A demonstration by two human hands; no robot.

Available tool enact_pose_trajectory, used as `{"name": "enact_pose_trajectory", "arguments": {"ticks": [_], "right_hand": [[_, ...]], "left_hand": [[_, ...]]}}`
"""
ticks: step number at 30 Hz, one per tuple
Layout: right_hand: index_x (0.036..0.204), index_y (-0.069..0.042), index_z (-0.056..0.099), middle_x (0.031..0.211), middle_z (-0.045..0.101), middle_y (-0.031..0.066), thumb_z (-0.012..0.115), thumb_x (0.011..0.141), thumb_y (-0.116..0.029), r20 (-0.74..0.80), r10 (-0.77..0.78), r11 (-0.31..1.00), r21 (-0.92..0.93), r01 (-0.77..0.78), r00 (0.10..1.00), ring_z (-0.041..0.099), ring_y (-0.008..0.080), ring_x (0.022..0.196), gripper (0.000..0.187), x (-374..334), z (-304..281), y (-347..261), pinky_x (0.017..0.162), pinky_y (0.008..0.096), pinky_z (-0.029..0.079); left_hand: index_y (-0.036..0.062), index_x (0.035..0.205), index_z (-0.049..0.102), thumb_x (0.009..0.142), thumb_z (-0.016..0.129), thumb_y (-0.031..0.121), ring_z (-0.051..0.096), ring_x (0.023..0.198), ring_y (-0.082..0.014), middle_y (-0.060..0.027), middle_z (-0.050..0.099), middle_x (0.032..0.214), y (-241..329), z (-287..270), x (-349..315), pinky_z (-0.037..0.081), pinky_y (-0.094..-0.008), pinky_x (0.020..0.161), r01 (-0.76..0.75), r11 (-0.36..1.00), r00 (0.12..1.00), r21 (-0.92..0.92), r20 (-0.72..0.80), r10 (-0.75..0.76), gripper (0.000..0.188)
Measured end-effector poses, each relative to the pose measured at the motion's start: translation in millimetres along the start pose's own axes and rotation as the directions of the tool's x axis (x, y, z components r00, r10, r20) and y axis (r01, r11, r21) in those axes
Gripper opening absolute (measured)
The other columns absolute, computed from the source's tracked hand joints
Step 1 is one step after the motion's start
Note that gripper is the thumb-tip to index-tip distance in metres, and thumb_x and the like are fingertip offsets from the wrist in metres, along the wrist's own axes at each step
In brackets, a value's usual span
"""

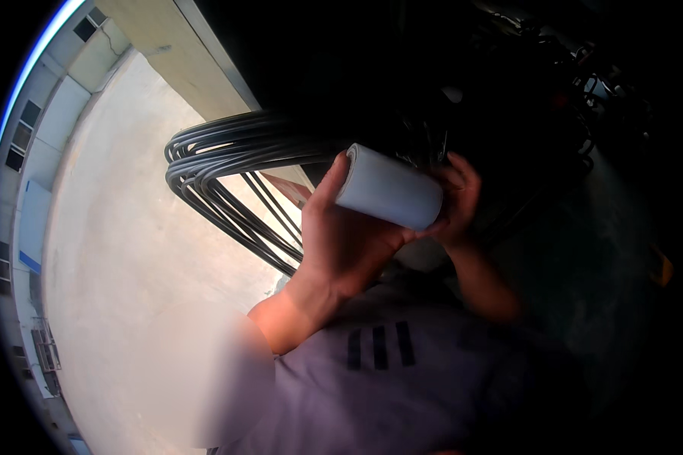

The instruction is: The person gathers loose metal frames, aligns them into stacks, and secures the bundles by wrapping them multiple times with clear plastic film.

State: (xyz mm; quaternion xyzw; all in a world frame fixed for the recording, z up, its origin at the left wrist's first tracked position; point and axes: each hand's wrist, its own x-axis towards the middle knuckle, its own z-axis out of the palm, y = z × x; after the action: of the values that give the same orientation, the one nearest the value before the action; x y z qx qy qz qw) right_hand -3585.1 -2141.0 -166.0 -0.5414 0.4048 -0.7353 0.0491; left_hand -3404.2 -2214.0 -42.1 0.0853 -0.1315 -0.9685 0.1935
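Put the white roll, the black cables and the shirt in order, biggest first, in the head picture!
1. shirt
2. black cables
3. white roll
That's how big they look here.

On our left we saw pale ground [114, 227], a building [68, 110] with dark windows [21, 136] beyond it, and a yellowish wall [182, 61] with a straight edge.

Roll [391, 188] is sitting between left hand [338, 246] and right hand [460, 203]. Cable coil [193, 173] is lying left of left hand, partly running behind it. Shirt [455, 379] is sitting below both hands. Ground [106, 227] is spreading farther left of hands, building [51, 163] standing beyond.
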Motion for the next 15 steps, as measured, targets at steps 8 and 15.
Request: {"name": "enact_pose_trajectory", "arguments": {"ticks": [8, 15], "right_hand": [[0.146, 0.000, 0.059, 0.111, 0.071, 0.0051, 0.065, 0.104, -0.010, 0.068, 0.154, 0.982, 0.099, -0.160, 0.986, 0.068, 0.0113, 0.092, 0.043, 14, -9, -10, 0.079, 0.0265, 0.055], [0.136, -0.002, 0.068, 0.079, 0.063, -0.0027, 0.059, 0.101, -0.003, 0.029, 0.393, 0.845, 0.383, -0.374, 0.919, 0.047, 0.0015, 0.058, 0.035, 37, -4, -41, 0.051, 0.0201, 0.036]], "left_hand": [[0.0031, 0.129, 0.061, 0.115, 0.039, 0.052, 0.066, 0.122, -0.0377, -0.0169, 0.067, 0.130, 3, 36, 8, 0.059, -0.0537, 0.094, -0.109, 0.969, 0.994, 0.221, 0.015, 0.109, 0.056], [-0.0045, 0.127, 0.062, 0.114, 0.037, 0.061, 0.078, 0.091, -0.0327, -0.0220, 0.073, 0.107, 36, 34, 4, 0.065, -0.0419, 0.080, 0.102, 0.728, 0.990, 0.677, -0.140, -0.009, 0.071]]}}
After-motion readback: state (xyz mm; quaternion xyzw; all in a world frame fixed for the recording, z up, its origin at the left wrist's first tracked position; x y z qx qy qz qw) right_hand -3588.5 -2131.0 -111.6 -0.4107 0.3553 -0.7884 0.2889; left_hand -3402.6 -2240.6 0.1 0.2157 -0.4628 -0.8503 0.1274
